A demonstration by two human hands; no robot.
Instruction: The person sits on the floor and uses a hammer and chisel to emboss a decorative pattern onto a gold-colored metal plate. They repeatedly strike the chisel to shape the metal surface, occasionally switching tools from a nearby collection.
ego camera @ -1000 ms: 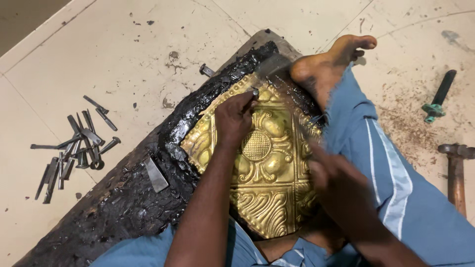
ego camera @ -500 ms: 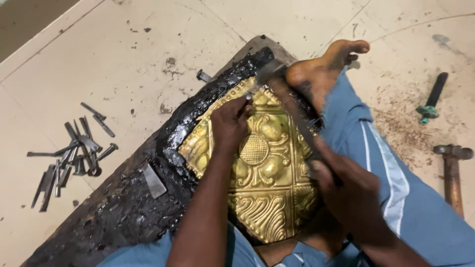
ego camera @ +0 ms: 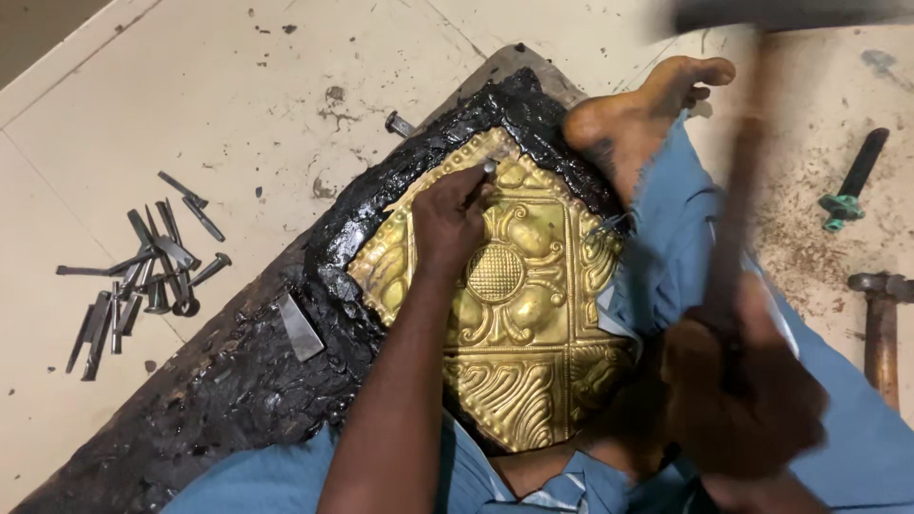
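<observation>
Left hand: we are seeing the left hand resting on the upper part of the brass sheet, its fingers pinching a thin punch whose tip is meeting the metal near the beaded border at about 11 o'clock of the panel. The heel of the hand is lying on the sheet, likely to steady the tool.

Right hand: the right hand is blurring at 4 o'clock of the frame, fingers wrapped around the handle of a hammer that is rising toward 1 o'clock. The head is only a dark smear at the top edge.

Brass sheet: it is sitting embossed-side up in black pitch on a board, which is gripping it all round so it is not shifting under blows.

Foot: a bare foot is pressing on the board's far corner at 1 o'clock, apparently pinning it.

Spare punches: a heap of punches is lying on the floor at 9 o'clock, within the left arm's reach.

Other tools: a second hammer and a dark-handled tool are lying at 3 o'clock on the floor.
</observation>
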